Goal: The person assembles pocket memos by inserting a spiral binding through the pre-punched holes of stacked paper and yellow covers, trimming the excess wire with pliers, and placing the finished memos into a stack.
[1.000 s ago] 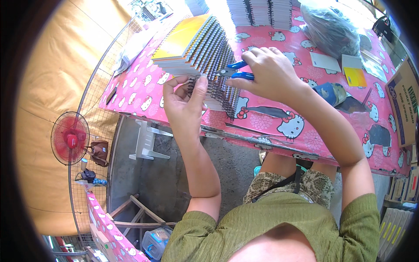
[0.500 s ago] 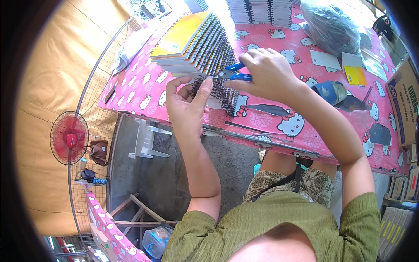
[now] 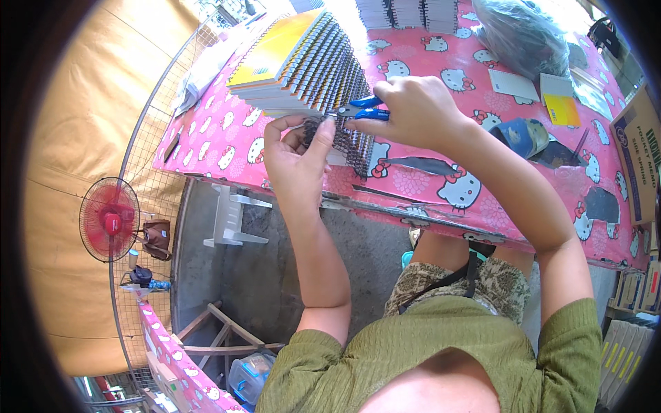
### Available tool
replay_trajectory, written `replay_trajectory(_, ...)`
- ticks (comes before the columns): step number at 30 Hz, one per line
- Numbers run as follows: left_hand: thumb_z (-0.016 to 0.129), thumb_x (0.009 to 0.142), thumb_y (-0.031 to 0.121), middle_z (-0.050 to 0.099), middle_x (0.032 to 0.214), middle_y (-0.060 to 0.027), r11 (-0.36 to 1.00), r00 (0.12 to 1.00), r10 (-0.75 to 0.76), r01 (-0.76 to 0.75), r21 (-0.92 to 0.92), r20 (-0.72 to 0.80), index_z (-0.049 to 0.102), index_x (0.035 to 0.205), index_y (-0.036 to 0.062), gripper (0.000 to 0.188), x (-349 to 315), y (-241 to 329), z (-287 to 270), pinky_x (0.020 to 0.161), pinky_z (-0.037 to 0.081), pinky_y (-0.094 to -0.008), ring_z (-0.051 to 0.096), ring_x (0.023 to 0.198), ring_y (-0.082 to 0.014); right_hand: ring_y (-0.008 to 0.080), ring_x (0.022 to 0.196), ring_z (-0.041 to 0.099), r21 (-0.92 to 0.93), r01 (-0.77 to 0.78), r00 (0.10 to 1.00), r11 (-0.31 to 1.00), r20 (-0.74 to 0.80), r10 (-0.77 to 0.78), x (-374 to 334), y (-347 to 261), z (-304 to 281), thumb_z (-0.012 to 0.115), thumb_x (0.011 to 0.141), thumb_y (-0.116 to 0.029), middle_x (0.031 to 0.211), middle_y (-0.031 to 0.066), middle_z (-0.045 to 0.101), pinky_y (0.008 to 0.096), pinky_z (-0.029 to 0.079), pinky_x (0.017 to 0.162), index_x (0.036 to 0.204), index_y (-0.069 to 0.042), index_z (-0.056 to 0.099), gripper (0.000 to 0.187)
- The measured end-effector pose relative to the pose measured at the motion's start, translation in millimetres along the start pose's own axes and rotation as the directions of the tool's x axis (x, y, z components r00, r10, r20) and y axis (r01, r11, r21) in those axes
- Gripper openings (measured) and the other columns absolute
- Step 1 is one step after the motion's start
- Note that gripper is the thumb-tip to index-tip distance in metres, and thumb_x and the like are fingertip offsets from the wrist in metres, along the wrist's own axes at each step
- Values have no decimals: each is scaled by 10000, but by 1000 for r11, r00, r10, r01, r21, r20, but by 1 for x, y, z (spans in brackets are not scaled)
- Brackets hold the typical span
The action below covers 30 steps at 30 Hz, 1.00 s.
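A tall stack of spiral notebooks [image 3: 292, 51] with yellow covers stands at the table's near left, its dark wire coils facing me. My right hand [image 3: 421, 110] grips blue-handled pliers [image 3: 370, 109], their jaws at the coils low on the stack's near corner. Right beside the jaws, my left hand [image 3: 297, 148] is closed, thumb and fingers pinching a dark spiral coil [image 3: 318, 131]. The tip of the left thumb sits just under the pliers' jaws. What exactly lies between the jaws is too small to make out.
Pink patterned cloth [image 3: 413, 186], torn in places, covers the table. More notebook stacks [image 3: 406, 15] and a clear plastic bag [image 3: 520, 41] stand at the back. To the right are a blue pouch-like item [image 3: 520, 138], loose notebooks [image 3: 561, 103] and a cardboard box [image 3: 635, 158].
The pliers' blue handles have come closer together in my right hand. In the view, the stack appears slightly further up and left. My left hand keeps nearly the same place.
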State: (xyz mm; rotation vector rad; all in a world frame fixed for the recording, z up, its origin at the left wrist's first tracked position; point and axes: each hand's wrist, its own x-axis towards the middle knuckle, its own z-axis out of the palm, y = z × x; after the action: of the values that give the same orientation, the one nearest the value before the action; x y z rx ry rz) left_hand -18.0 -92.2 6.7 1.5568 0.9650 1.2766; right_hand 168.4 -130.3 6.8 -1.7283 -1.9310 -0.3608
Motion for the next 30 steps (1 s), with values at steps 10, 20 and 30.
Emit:
replay_trajectory(10,744,780,60,645,833,-115,988,997,-75,75,-134,7,511,1048,5,359,-8,-5,4,425,392,-200,563,620,-99,294,583,622,-71,158,921,985,-349,-173,-15,20,18,599,768,-629,651,124,617,404,503,587,702,-18,625,615)
replay_trajectory(20,764,775,112,633,785,-109,986,994,-103,97,-135,-38,485,1070,-5,423,-5,-19,0,401,385,-200,542,556,-84,305,641,636,28,5,1000,1000,-23,-4,-27,18,12,591,782,-617,702,150,633,408,505,609,751,-6,622,613)
replay_trajectory(30,755,780,100,634,770,-116,993,996,-85,82,-80,-33,483,1053,6,396,-5,-25,2,409,414,-205,553,548,-96,284,571,652,77,-101,980,992,182,86,-18,5,18,559,775,-664,595,131,623,397,525,578,708,-24,657,651)
